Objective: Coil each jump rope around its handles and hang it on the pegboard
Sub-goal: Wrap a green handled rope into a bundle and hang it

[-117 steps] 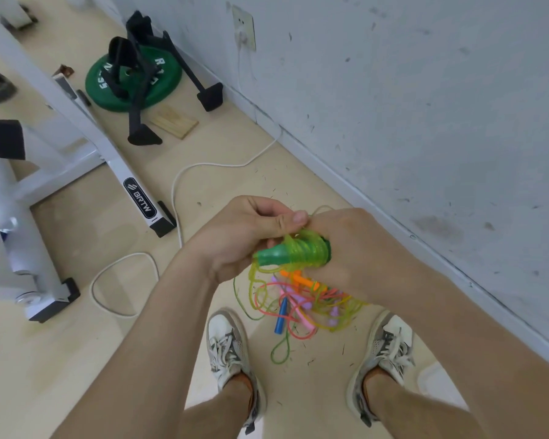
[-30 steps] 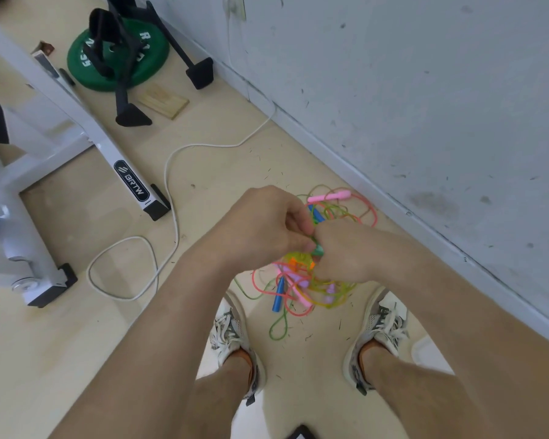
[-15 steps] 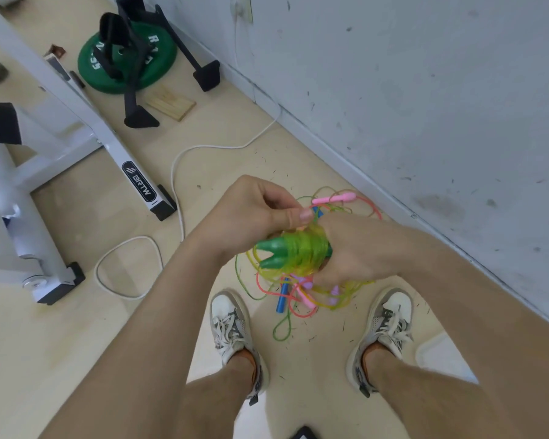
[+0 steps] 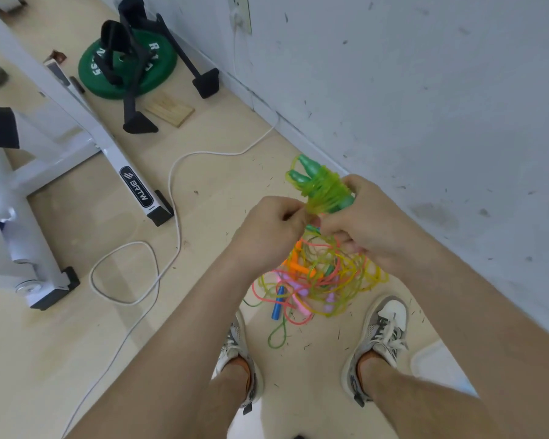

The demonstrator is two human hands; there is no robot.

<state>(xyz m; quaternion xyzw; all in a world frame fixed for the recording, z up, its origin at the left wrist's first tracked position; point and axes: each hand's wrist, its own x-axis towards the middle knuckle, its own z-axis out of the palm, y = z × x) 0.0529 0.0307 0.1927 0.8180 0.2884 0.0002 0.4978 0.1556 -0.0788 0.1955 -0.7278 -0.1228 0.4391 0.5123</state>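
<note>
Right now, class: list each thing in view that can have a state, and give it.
green jump rope: coiled around its handles, held off the floor.
right hand: grips the coiled handles.
left hand: pinches the cord at the coil.
rope pile: tangled, uncoiled, on the floor.
white cable: plugged in, slack.

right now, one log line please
right hand holds green jump rope | left hand pinches its cord | rope pile on floor

Right hand [image 4: 371, 223] grips coiled green jump rope [image 4: 322, 188]; left hand [image 4: 270, 229] pinches its cord. Tangled rope pile [image 4: 317, 280] on floor [image 4: 203, 312] between shoes.
</note>
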